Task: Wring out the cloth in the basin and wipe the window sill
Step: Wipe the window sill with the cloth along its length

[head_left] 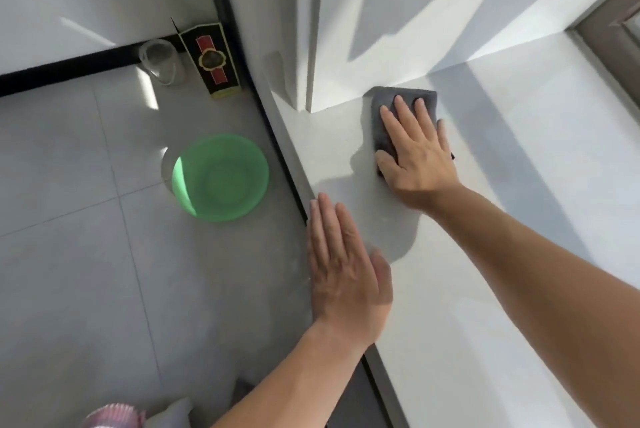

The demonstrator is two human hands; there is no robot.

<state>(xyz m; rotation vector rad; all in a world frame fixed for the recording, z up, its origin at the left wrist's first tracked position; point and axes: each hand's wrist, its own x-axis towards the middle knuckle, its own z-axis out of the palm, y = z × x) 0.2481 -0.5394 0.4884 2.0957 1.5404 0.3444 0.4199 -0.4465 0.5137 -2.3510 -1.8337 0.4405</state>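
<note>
While my right grip (pixel 419 150) lies flat on it, fingers straight and slightly spread, the cloth (pixel 378 129) sits on the window sill (pixel 502 185), just beside the foot of the white wall corner (pixel 311 29). It is a dark grey cloth, folded into a thick, roughly oblong pad with rounded corners; its far edge and left side show past my fingertips, and a dark sliver shows at the little-finger side. No label or stitching can be made out on it. My left grip (pixel 343 268) rests palm down along the sill's front edge, fingers straight and pressed together, thumb out to the side on the sill, holding nothing. The sill is pale and smooth, part in sun and part in shadow, with a grey window frame (pixel 606 36) at its far right. Down on the tiled floor (pixel 69 185) stands the green basin (pixel 242 157), round and translucent, well apart from the cloth. Farther back, against the wall, a clear glass jar (pixel 161 62) stands beside a black box (pixel 211 60) with a red and gold emblem; its writing is too small to read.
</note>
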